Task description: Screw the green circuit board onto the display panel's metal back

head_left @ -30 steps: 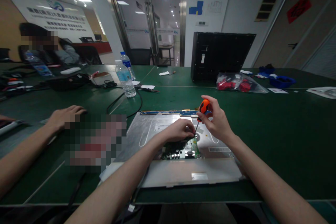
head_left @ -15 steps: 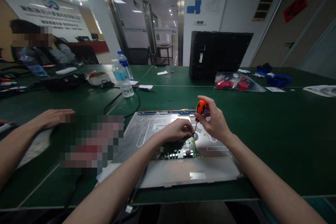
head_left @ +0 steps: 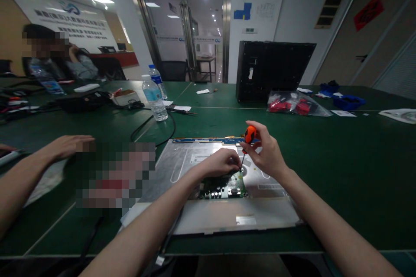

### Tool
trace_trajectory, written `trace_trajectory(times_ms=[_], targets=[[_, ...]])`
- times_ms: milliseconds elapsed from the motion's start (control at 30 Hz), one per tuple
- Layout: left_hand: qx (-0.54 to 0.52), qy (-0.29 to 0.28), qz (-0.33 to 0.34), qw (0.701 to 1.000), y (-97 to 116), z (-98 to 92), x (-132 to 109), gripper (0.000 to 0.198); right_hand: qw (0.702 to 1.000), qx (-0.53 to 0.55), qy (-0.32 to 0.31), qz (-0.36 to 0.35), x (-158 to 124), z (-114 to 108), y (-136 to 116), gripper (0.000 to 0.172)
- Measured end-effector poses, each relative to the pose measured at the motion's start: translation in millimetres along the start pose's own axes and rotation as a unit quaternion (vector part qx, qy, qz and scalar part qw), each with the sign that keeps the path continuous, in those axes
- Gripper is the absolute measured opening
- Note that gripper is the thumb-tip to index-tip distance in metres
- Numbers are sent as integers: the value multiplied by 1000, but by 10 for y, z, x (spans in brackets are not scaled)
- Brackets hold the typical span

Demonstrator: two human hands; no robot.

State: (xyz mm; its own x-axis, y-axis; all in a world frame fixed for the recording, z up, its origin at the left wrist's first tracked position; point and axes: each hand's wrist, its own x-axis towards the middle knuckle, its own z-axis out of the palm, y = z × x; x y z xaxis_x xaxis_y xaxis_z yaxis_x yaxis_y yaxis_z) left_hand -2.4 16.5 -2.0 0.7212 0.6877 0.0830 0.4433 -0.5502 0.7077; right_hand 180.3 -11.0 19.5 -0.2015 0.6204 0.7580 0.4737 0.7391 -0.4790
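My right hand (head_left: 268,152) is closed around the orange and black handle of a screwdriver (head_left: 250,134), which stands slightly tilted with its thin shaft pointing down. The shaft's tip meets the upper right part of a green circuit board (head_left: 224,191). Right beside the tip, my left hand (head_left: 223,162) is closed, thumb and fingers pinched together over the board. Whatever those fingers hold, if anything, is hidden. Beneath the board lies a flat silver display panel (head_left: 172,164), with a narrow blue circuit strip (head_left: 198,140) along its far edge.
At left, another person's hand (head_left: 69,145) rests on the green table (head_left: 341,173) near a pixelated patch. Farther back are water bottles (head_left: 155,101), a black monitor housing (head_left: 273,71), a plastic bag of red items (head_left: 297,104) and blue trays (head_left: 349,101). A black cable (head_left: 173,130) curls behind the panel.
The camera view has shifted slightly, moving everything a little right and down. Both hands and the screwdriver keep nearly the same pose over the board.
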Motion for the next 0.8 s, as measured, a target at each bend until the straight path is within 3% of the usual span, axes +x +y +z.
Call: trace_trajectory(times_ms=[200,433,800], targets=[[15,-7,5,1000,19,-19,11,13,999,-30,17,-4,-8,25,40,49],[15,1,8,1000,-13,5,16,11,999,-19,-41,15,-9,-17,-15,56],[22,-4,15,1000,34,-24,1,13,998,-53,-12,-13,-11,-3,24,58]])
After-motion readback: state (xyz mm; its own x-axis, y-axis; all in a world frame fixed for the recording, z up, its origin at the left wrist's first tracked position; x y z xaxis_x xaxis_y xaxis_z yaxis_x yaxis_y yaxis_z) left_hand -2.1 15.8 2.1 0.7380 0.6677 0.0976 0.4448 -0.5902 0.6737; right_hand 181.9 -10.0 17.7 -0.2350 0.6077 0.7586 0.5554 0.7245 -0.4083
